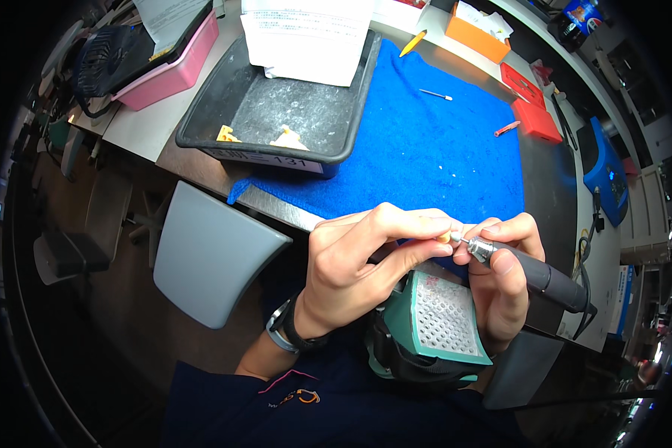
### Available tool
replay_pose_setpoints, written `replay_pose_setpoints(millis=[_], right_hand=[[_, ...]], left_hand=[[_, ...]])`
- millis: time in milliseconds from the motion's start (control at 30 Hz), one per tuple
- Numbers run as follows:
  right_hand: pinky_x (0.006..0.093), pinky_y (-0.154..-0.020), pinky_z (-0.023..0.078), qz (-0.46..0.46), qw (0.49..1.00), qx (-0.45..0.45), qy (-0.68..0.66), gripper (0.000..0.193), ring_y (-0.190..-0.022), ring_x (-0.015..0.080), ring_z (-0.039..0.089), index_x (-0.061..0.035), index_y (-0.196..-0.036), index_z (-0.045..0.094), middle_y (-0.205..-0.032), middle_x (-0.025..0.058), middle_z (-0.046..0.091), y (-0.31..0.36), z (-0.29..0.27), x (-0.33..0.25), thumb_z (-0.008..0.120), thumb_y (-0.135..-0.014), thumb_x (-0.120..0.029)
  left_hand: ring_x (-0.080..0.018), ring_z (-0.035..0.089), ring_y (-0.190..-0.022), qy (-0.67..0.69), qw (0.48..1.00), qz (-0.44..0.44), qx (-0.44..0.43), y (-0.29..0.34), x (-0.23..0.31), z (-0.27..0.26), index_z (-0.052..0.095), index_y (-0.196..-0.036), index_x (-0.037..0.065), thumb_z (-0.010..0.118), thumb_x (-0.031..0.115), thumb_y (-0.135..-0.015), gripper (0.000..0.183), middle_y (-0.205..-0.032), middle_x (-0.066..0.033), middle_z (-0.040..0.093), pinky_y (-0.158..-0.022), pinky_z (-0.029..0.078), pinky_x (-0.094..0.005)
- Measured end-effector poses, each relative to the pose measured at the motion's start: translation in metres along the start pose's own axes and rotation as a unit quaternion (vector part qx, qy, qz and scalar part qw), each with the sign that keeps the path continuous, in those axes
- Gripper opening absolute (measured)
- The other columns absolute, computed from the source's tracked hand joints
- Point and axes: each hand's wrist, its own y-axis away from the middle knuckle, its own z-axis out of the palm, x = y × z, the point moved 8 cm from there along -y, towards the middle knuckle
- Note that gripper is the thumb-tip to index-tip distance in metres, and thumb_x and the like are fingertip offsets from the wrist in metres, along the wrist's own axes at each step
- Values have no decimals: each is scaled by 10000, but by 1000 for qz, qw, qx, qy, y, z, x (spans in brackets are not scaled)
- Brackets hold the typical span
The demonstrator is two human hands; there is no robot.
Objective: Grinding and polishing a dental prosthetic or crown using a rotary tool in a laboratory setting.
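Bearings are taken from the worker's two hands, with twelve straight ahead across the desk (551, 168). I observe the left hand (366, 250) pinched closed, thumb against fingers, on a small yellow piece (445, 238) just short of the desk's near edge. The right hand (506, 287) is curled around a dark handpiece (545, 278), fingers near its silver nose. The nose points to nine o'clock, at the piece; whether its tip touches, I cannot tell.

At twelve, a blue cloth (425, 160) covers part of the desk, bearing a yellow pen (413, 42) and a thin rod (435, 95). At one stands a red box (537, 121). At two stands a blue device (605, 172). At ten to eleven, a black tub (284, 101) holds yellow scraps (287, 139), with a paper (306, 45) over its far side. At nine stands a grey chair (213, 254).
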Motion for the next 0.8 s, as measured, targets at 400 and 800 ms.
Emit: replay_pose_setpoints(millis=[400, 800], right_hand=[[403, -928, 565, -1, 1000, 2, -7, 161, -955, 245, 700, 50, -1094, 589, -996, 224, 699, 0, 1, 0, 622, -959, -31], [396, -926, 567, 5, 1000, 7, -4, 147, -948, 246, 704, 46, -1092, 595, -1017, 239, 707, 0, 0, -1, 606, -961, -19]], left_hand=[[-277, 795, -937, -11, 1000, 4, 8, 1, 1, -1, 650, -1072, -30, 802, -110, -857, 275, -996, -236, 780, -780, 664, -351], [-279, 795, -935, -10, 1000, 13, 3, 1, 0, -1, 652, -1070, -28, 801, -124, -848, 284, -1003, -236, 780, -784, 664, -356]])
